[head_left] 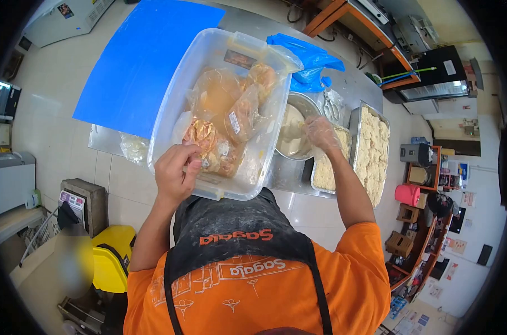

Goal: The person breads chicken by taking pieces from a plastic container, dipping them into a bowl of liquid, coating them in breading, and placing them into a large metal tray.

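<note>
My left hand [178, 170] is at the near left edge of a clear plastic tub [172, 106], its fingers curled at the rim beside a bag of meat [200, 135]. Several clear bags with meat and brownish liquid lie in the tub. My right hand [322, 134], in a clear glove, is over the right side of a round metal pot [302, 100] of pale batter [291, 131]. Its fingers point into the pot, and what they hold is hard to make out. Right of the pot stand two metal trays of pale, crumb-coated pieces [370, 145].
A blue board [141, 61] lies at the left of the metal table [253, 25]. Behind the pot are a blue plastic bag [309, 58] and scissors [331, 109]. A yellow bin [111, 259] stands at the lower left, shelves [421, 223] at the right.
</note>
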A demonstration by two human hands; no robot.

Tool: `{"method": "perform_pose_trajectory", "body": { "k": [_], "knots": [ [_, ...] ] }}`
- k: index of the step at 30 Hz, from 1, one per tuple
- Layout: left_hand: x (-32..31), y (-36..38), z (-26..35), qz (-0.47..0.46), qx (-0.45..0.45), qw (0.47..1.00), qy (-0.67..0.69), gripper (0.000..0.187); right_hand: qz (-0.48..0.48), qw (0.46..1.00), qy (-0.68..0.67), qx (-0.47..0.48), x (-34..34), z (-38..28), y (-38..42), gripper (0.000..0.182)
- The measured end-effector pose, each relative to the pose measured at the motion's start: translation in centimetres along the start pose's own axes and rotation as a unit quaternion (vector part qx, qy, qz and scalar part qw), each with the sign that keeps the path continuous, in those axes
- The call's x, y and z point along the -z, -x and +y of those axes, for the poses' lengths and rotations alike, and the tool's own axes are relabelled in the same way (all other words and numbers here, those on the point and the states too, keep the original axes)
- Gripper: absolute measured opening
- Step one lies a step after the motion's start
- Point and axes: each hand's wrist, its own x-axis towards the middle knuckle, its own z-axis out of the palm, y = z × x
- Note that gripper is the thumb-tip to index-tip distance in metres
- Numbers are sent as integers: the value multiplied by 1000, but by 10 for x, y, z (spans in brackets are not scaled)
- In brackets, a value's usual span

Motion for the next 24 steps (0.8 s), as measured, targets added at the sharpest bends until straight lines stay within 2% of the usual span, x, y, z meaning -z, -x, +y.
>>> {"method": "perform_pose_trajectory", "body": {
  "k": [3, 6, 8, 13, 16, 20, 22, 24],
  "knots": [
    [2, -1, -1, -12, -11, 1000, 20, 20, 22, 996, -58, -65, 24, -11, 12, 27],
    [4, -1, -3, -21, -14, 999, 39, 20, 66, 984, -150, -75, 40, -4, 25, 24],
    [4, -2, -3, -27, -14, 998, 47, 21, 83, 972, -181, -121, 47, 1, 31, 23],
    [4, -2, -3, -29, -2, 998, 59, 22, 85, 946, -262, -171, 33, 33, 47, 28],
    [2, -1, -4, -21, -4, 999, 50, 21, 69, 993, -15, -99, -14, 97, 44, 27],
    [-1, -1, 1, 0, 29, 999, 36, 19, 76, 985, -57, -146, -12, 109, 51, 27],
    [-3, 0, 2, 6, 48, 998, 34, 19, 91, 975, -112, -172, 26, 78, 66, 26],
    [-5, 3, 2, 9, 85, 996, 35, 20, 100, 975, -126, -154, 45, 89, 75, 25]
  ]
}}
